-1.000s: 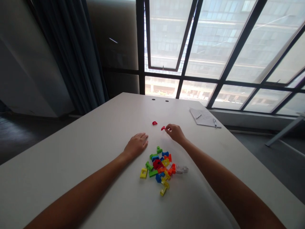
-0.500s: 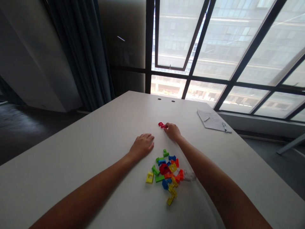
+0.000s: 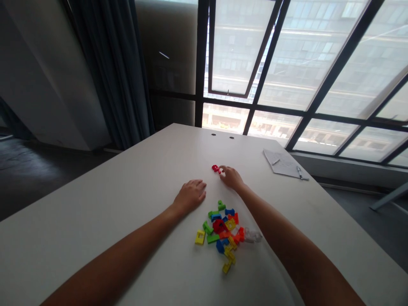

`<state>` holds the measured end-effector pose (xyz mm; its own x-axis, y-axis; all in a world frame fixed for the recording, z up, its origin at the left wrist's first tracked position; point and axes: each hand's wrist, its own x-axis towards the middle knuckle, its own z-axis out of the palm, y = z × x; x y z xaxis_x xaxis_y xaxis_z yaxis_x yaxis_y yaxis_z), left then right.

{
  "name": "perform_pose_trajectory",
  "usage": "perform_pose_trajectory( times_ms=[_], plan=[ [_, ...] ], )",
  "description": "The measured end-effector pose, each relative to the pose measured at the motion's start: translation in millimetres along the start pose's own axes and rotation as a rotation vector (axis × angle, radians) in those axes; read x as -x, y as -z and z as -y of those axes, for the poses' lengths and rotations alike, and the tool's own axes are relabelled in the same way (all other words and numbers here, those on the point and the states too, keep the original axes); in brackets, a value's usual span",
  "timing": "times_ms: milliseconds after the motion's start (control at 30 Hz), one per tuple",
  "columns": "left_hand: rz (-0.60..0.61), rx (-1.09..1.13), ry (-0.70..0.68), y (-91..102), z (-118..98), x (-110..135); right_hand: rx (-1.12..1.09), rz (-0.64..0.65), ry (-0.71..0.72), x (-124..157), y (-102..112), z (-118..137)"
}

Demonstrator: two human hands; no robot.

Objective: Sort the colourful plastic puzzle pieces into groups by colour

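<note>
1. Left hand: resting on the table, left fingers lying flat and lightly spread; risking a knock against nearby pieces if sliding forward.
2. Small red plastic piece: lying glossy and notched on the table, at the right fingertips, beyond the pile; risking a skid if pressed off-centre.
3. Pile of coloured plastic pieces: sitting loosely below both hands; risking scatter if brushed.
4. Right hand: curving over the table, right fingertips reaching the red plastic piece; pinch impossible to confirm from this view.
</note>
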<state>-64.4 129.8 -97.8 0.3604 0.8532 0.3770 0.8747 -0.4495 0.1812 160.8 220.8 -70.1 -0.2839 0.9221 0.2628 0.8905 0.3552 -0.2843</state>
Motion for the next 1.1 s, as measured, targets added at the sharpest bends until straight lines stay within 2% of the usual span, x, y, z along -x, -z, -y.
perform_pose_trajectory(
  times_ms=[100,200,333,433,500,700,900,1100],
  plan=[
    [0.012,0.0,0.002,0.8,-1.0,0.1,-0.03,0.011,0.039,12.3,11.6,2.2],
    [0.023,0.011,0.014,-0.1,-1.5,0.2,-0.097,0.056,0.149,34.1,28.5,6.1],
    [0.042,0.033,0.031,-2.2,-0.9,0.2,-0.259,0.19,0.349,76.3,56.8,20.0],
    [0.042,0.019,0.031,-3.5,-0.3,-0.1,-0.265,0.308,0.461,107.7,74.0,37.0],
    [0.043,0.009,0.029,-4.2,0.1,-0.3,-0.229,0.341,0.522,123.6,80.0,47.5],
    [0.036,0.006,0.023,-4.3,0.6,0.4,-0.167,0.37,0.608,142.0,75.1,58.5],
    [0.035,0.012,0.026,-2.8,0.3,0.1,-0.12,0.35,0.577,145.6,68.0,56.4],
    [0.024,0.031,0.026,-3.9,0.6,0.1,-0.145,0.379,0.534,152.0,73.0,57.6]
  ],
)
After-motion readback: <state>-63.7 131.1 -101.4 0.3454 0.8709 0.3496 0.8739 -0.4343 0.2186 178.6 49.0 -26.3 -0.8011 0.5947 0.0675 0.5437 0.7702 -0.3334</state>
